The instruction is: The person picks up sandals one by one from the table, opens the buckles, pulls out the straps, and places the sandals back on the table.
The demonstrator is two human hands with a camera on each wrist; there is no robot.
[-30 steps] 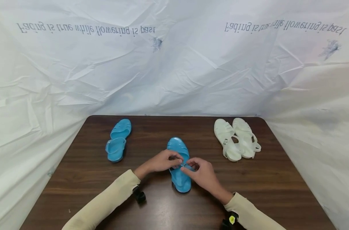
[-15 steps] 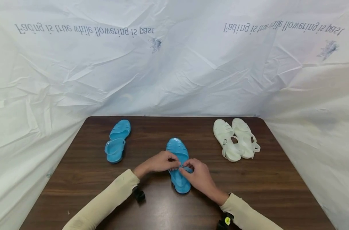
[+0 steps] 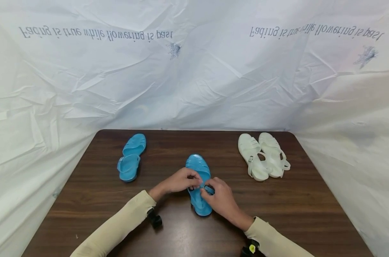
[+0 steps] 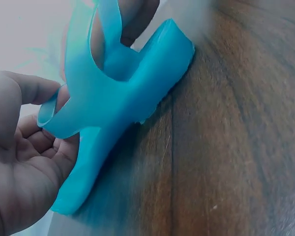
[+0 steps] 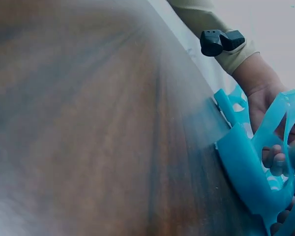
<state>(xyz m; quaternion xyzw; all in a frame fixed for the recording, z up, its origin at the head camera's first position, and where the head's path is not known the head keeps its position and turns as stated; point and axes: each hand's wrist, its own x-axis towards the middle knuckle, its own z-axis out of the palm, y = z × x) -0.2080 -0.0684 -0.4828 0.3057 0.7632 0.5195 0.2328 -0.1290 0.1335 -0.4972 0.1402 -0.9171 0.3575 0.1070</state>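
Observation:
A blue jelly sandal (image 3: 199, 205) lies in the middle of the table, toe pointing away. My left hand (image 3: 183, 179) reaches over it from the left, its thumb and fingers pinching the ankle strap. In the left wrist view, the strap (image 4: 81, 110) bends into a loop at the left fingertips. From the right, my right hand (image 3: 224, 198) pinches the strap's other part beside a small buckle (image 3: 209, 189). The two sets of fingertips are close together over the sandal. Fingers partly hide where the strap and buckle meet.
Another blue sandal (image 3: 129, 166) lies at the table's back left. A pair of white sandals (image 3: 252, 166) stands side by side at the back right. The dark wooden table (image 3: 181, 239) has a white plastic sheet (image 3: 194, 71) hanging behind it.
My right hand has shifted slightly left, nearer my left hand. The buckle by its fingers has changed angle. Both hands keep to the same sandal, which lies in the same place.

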